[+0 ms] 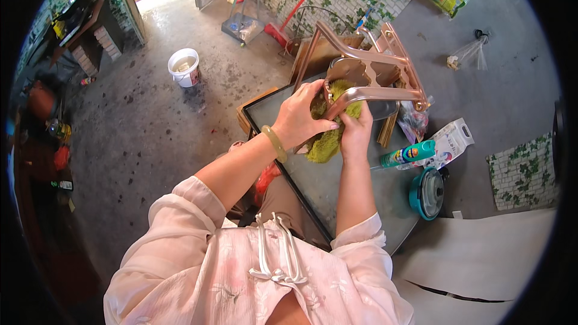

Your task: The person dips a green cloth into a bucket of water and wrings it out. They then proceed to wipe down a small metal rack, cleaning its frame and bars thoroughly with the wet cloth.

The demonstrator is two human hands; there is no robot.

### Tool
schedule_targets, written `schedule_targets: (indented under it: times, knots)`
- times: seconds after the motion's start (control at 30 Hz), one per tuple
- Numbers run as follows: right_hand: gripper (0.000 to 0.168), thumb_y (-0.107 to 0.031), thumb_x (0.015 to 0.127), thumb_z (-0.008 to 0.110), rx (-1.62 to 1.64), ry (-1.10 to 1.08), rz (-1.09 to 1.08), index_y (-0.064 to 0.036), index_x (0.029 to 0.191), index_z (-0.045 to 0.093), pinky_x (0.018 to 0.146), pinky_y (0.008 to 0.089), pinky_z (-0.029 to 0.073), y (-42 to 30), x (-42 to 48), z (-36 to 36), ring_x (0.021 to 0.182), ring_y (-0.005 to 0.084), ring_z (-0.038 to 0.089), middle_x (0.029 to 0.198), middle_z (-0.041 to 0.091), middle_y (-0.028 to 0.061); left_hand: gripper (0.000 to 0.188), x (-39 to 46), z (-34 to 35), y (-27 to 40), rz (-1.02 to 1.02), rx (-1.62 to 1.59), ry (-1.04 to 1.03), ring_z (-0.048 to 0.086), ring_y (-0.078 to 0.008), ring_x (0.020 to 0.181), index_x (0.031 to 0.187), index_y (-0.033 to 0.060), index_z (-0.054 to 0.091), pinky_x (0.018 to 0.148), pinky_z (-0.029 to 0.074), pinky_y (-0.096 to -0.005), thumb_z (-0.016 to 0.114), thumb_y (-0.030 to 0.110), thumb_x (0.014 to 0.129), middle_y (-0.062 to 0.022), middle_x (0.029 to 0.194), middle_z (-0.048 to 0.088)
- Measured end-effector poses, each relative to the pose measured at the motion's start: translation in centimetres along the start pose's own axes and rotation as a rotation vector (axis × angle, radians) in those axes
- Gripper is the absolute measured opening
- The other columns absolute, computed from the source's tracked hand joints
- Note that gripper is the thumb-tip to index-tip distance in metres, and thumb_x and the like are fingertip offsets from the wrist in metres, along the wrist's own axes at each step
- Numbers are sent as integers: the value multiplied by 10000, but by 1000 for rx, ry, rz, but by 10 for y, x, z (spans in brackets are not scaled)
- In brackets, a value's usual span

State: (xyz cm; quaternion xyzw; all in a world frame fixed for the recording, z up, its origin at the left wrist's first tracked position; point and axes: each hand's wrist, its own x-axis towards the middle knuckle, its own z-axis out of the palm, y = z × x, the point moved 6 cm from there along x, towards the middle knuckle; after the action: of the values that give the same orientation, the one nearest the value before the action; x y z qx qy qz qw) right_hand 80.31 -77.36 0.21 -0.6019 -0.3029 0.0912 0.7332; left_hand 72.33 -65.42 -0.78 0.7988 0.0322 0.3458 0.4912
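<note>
A copper-coloured metal rack (386, 94) with bent tubes and a scalloped crosspiece is held up tilted over the glass-topped table (311, 189). My left hand (298, 113), with a bangle at its wrist, grips the near end of the rack, its thumb across a tube. Fuzzy green cloth (323, 149) is bunched in my right hand (356, 134) and pressed against the rack's tube and inner side. Some of the cloth shows inside the frame. The fingertips of my right hand are hidden behind the tube and cloth.
On the table's right side are a teal spray can (408, 153), a white printed bag (454, 142) and a teal lidded pot (426, 194). A white bucket of water (184, 67) stands on the floor. A dustpan (242, 27) and red broom (277, 34) are by the wall.
</note>
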Motion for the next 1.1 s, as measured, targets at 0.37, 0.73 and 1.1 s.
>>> schedule_targets:
  times: [0.37,0.73,1.1]
  knots:
    - [231,-2,869,504,319,-26,326,22,1093,555,801,306,484,0,13,9,933,169,596,1023,611,87,880,-1,-1,4,-8,47,4,555,-292,1127,1331,-4,418,962,438,-355,863,211,602,-158,1211,550]
    - [183,-28,889,564,269,-27,313,17,1066,560,750,282,488,5,11,20,868,143,603,973,618,68,863,0,-2,5,-14,72,-14,567,-296,1084,1313,7,432,950,448,-361,854,191,584,-156,1177,556]
    - [221,-58,928,564,219,91,210,35,1128,557,798,284,489,9,-4,10,924,138,595,1034,620,72,859,-1,1,6,-51,54,-43,575,-246,1081,1332,16,429,952,464,-343,855,194,608,-129,1185,558]
